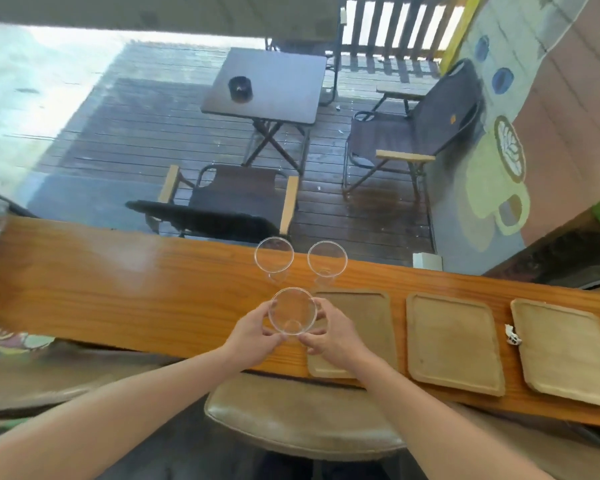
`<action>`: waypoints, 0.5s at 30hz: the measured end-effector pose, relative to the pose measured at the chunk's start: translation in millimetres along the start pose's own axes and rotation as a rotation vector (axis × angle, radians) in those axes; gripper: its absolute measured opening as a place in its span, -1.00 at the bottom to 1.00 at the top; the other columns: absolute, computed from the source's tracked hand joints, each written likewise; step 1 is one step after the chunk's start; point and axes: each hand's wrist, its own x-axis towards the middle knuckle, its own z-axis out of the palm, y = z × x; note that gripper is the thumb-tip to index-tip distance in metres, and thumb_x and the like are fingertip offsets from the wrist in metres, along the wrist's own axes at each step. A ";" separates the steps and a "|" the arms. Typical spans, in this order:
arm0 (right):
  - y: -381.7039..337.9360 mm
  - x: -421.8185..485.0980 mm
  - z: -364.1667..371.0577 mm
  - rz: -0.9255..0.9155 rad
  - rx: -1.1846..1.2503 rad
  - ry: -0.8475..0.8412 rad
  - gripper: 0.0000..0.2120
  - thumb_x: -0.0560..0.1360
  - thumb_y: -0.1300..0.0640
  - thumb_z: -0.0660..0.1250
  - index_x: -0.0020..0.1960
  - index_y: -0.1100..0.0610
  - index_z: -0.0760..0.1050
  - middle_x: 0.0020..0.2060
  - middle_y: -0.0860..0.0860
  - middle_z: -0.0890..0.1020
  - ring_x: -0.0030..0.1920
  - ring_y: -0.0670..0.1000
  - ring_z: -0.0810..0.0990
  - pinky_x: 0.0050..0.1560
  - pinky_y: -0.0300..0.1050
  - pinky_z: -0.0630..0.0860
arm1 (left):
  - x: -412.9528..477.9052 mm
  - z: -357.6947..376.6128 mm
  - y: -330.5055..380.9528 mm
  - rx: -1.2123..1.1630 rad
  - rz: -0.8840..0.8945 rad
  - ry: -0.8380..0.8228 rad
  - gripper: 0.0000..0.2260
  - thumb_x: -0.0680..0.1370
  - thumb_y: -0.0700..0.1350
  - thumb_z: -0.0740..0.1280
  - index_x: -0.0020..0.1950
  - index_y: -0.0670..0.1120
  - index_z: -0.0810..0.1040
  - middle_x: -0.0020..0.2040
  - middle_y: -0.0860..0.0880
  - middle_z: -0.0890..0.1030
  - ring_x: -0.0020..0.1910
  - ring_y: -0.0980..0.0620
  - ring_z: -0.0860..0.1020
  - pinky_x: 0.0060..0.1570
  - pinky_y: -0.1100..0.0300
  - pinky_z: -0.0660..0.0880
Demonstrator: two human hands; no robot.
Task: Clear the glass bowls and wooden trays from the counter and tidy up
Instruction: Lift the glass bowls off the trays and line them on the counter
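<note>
A clear glass bowl point(292, 310) is held just above the wooden counter point(118, 289) between my left hand point(257, 336) and my right hand point(329, 336), fingers on either side of its rim. Two more glass bowls stand at the counter's far edge, one point(274, 256) on the left and one point(327, 259) on the right. Three wooden trays lie flat in a row to the right: the nearest tray point(364, 327) is partly under my right hand, then the middle tray point(452, 342), then the far-right tray point(565, 351).
A crumpled scrap of paper point(511, 335) lies between the middle and far-right trays. A padded stool point(291, 417) stands below the counter in front of me. Beyond the counter is a deck with a folding table point(267, 86) and chairs. A white box point(427, 262) sits at the far edge.
</note>
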 end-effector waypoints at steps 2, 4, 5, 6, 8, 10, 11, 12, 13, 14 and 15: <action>-11.0 6.5 18.2 0.001 -0.003 -0.018 -0.31 0.40 0.19 0.55 0.40 -0.10 0.31 0.08 -0.11 0.49 -0.12 -0.04 0.70 -0.25 -0.10 0.68 | -4.9 -16.4 -14.1 -0.019 -0.006 0.028 -0.34 0.49 -0.14 0.49 0.50 0.08 0.28 0.28 0.12 0.47 -0.12 0.13 0.66 -0.15 0.19 0.64; -21.8 12.4 36.1 -0.002 -0.002 -0.028 -0.34 0.41 0.21 0.54 0.39 -0.10 0.32 0.06 -0.13 0.50 -0.13 -0.05 0.70 -0.25 -0.10 0.68 | -9.4 -32.4 -27.0 -0.040 -0.009 0.052 -0.35 0.49 -0.14 0.48 0.50 0.09 0.28 0.28 0.10 0.49 -0.12 0.16 0.66 -0.19 0.21 0.63; -27.3 15.5 44.8 -0.005 0.001 -0.030 -0.36 0.41 0.21 0.53 0.36 -0.11 0.33 0.06 -0.14 0.50 -0.13 -0.05 0.70 -0.25 -0.11 0.68 | -11.3 -40.3 -32.6 -0.051 -0.011 0.065 -0.36 0.49 -0.14 0.48 0.50 0.09 0.28 0.25 0.11 0.50 -0.12 0.18 0.65 -0.22 0.23 0.62; -32.9 18.8 53.5 -0.011 0.005 -0.029 -0.40 0.42 0.21 0.53 0.32 -0.12 0.35 0.07 -0.13 0.51 -0.13 -0.05 0.69 -0.25 -0.10 0.68 | -12.3 -48.0 -37.2 -0.064 -0.013 0.078 -0.37 0.50 -0.14 0.47 0.50 0.09 0.29 0.22 0.14 0.51 -0.12 0.18 0.65 -0.23 0.24 0.62; -44.5 27.0 69.8 -0.021 0.015 -0.016 -0.50 0.42 0.18 0.53 0.22 -0.10 0.36 0.08 -0.11 0.53 -0.12 -0.05 0.68 -0.23 -0.10 0.68 | -11.8 -63.5 -44.3 -0.095 -0.009 0.107 -0.40 0.50 -0.16 0.46 0.48 0.08 0.31 0.20 0.19 0.49 -0.11 0.16 0.65 -0.24 0.22 0.63; -56.1 36.9 85.8 -0.021 0.034 0.014 -0.54 0.42 0.14 0.53 0.20 -0.04 0.38 0.10 -0.08 0.54 -0.10 -0.05 0.67 -0.21 -0.11 0.68 | -7.8 -78.2 -50.7 -0.111 0.002 0.148 -0.44 0.50 -0.17 0.47 0.45 0.07 0.36 0.23 0.15 0.52 -0.11 0.19 0.65 -0.27 0.23 0.63; -61.3 42.1 93.7 -0.019 0.047 0.031 -0.55 0.43 0.12 0.53 0.20 -0.02 0.39 0.10 -0.07 0.54 -0.10 -0.06 0.67 -0.20 -0.13 0.68 | -5.1 -84.7 -53.8 -0.116 0.002 0.169 -0.45 0.50 -0.16 0.47 0.43 0.07 0.38 0.23 0.13 0.54 -0.12 0.20 0.65 -0.30 0.26 0.62; -65.6 47.5 101.8 -0.017 0.058 0.047 -0.56 0.43 0.12 0.53 0.20 -0.01 0.39 0.10 -0.07 0.55 -0.09 -0.07 0.66 -0.20 -0.15 0.67 | -1.8 -90.5 -57.5 -0.120 -0.006 0.188 -0.46 0.50 -0.15 0.47 0.44 0.05 0.38 0.22 0.12 0.54 -0.13 0.19 0.65 -0.32 0.29 0.60; -69.0 53.1 109.7 -0.016 0.065 0.060 -0.57 0.43 0.12 0.52 0.19 -0.02 0.38 0.11 -0.07 0.54 -0.08 -0.08 0.66 -0.19 -0.17 0.67 | 1.6 -95.9 -61.7 -0.123 -0.017 0.202 -0.45 0.50 -0.14 0.47 0.45 0.03 0.37 0.21 0.14 0.53 -0.14 0.15 0.65 -0.33 0.31 0.59; -71.2 57.9 117.1 -0.014 0.070 0.069 -0.57 0.44 0.12 0.52 0.19 -0.03 0.38 0.11 -0.07 0.54 -0.06 -0.08 0.65 -0.16 -0.16 0.67 | 5.0 -99.6 -66.3 -0.126 -0.027 0.211 -0.43 0.51 -0.14 0.47 0.47 0.00 0.36 0.20 0.17 0.50 -0.12 0.12 0.65 -0.33 0.31 0.59; -72.7 62.4 124.1 -0.012 0.075 0.076 -0.57 0.44 0.12 0.51 0.18 -0.04 0.37 0.12 -0.08 0.54 -0.03 -0.08 0.65 -0.11 -0.13 0.67 | 8.0 -103.2 -71.5 -0.127 -0.034 0.217 -0.43 0.51 -0.14 0.47 0.48 -0.01 0.36 0.19 0.19 0.49 -0.10 0.11 0.65 -0.31 0.30 0.60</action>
